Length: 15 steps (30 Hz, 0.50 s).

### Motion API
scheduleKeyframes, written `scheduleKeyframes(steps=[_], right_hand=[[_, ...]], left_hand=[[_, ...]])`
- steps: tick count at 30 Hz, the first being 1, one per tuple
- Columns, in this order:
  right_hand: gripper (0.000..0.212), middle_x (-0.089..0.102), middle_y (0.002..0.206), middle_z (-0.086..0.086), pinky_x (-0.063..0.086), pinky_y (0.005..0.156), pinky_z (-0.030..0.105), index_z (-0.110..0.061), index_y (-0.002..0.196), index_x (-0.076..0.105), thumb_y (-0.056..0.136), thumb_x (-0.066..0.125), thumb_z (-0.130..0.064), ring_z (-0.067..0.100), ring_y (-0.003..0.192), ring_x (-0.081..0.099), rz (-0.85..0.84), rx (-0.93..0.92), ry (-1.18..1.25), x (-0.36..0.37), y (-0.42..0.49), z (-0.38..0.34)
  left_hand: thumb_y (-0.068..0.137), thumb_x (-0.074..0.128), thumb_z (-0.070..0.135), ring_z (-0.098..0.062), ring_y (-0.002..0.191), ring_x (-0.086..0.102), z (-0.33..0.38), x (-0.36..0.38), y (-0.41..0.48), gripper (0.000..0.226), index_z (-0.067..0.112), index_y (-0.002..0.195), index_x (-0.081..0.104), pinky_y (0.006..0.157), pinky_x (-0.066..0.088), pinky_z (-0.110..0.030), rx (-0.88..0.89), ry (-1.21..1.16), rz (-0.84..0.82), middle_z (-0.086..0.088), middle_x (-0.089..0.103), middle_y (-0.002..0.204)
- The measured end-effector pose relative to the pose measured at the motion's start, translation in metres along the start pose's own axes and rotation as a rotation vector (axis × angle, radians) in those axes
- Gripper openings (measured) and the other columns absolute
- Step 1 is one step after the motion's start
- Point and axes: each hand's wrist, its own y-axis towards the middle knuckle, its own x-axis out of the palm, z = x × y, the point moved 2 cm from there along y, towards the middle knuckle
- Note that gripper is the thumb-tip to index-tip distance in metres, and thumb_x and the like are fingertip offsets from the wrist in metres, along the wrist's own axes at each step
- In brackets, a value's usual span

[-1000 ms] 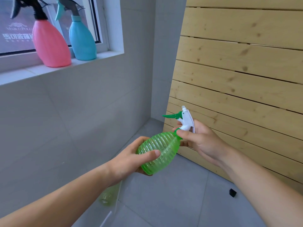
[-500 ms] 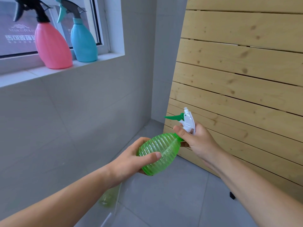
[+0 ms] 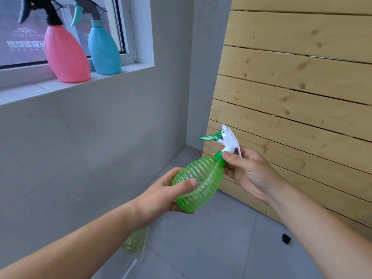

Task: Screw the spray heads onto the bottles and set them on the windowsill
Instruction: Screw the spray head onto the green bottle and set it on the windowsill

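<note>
1. The left hand (image 3: 161, 196) wrapped the lower belly of the green bottle (image 3: 198, 183), thumb across the ribs and fingers closed underneath. This grip probably served to keep the body from turning.
2. The right hand (image 3: 248, 174) pinched the green collar (image 3: 219, 159) at the neck between thumb and fingers, closed tight, with the white spray head (image 3: 229, 140) rising above it. That hold suited twisting the collar onto the thread.
3. The bottle was held in mid-air, tilted with its head up and to the right, in front of the slatted wooden panel (image 3: 302, 77) and above the grey floor (image 3: 211, 248).
4. The pink bottle (image 3: 66, 59) and the blue bottle (image 3: 104, 53) stood upright on the windowsill (image 3: 66, 85) at far left, just beside each other, heads already fitted. The sill's right end looked free for the green one.
5. Whether the collar was fully seated could not be told; the thumb covered the joint.
6. A pale greenish shape (image 3: 134, 241) low by the wall was half hidden under the left forearm and hard to identify.
7. The tops of both sill bottles were cut off by the frame edge.
8. A small black object (image 3: 285, 238) lay on the floor at right, too small to name.
</note>
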Motion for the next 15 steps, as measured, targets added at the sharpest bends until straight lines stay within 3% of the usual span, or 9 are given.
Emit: scheduleKeyframes(steps=[5,9,12,15], right_hand=[[0.043,0.07,0.111,0.018,0.057,0.09,0.037,0.003,0.126,0.055,0.086,0.062,-0.008,0.03,0.107,0.064,-0.078,0.047,0.085,0.002,-0.001,0.004],[0.032,0.07,0.115,0.014,0.056,0.086,0.036,-0.006,0.123,0.058,0.092,0.06,-0.012,0.031,0.109,0.063,-0.133,0.073,0.122,0.008,-0.001,0.005],[0.039,0.07,0.113,0.015,0.057,0.081,0.032,0.001,0.127,0.058,0.092,0.061,-0.013,0.031,0.106,0.064,-0.083,0.063,0.095,0.01,0.001,0.008],[0.044,0.072,0.109,0.017,0.058,0.078,0.031,0.012,0.128,0.053,0.091,0.062,-0.01,0.029,0.101,0.067,0.023,0.035,0.044,0.012,0.002,0.012]], left_hand=[[0.07,0.081,0.044,-0.023,0.093,0.075,-0.001,0.001,-0.001,0.074,0.013,0.133,0.058,0.081,0.062,-0.045,-0.054,-0.05,-0.066,-0.008,0.075,0.109],[0.073,0.072,0.055,-0.022,0.097,0.074,0.002,0.007,-0.002,0.065,0.025,0.13,0.065,0.082,0.063,-0.044,-0.085,-0.056,-0.155,-0.005,0.076,0.115],[0.081,0.069,0.054,-0.018,0.088,0.074,0.004,0.012,-0.001,0.051,0.025,0.122,0.071,0.077,0.063,-0.04,-0.075,-0.041,-0.08,-0.002,0.078,0.104],[0.08,0.072,0.045,-0.01,0.074,0.073,0.007,0.014,-0.001,0.049,0.019,0.123,0.068,0.06,0.057,-0.024,-0.014,0.037,0.041,0.004,0.076,0.089]])
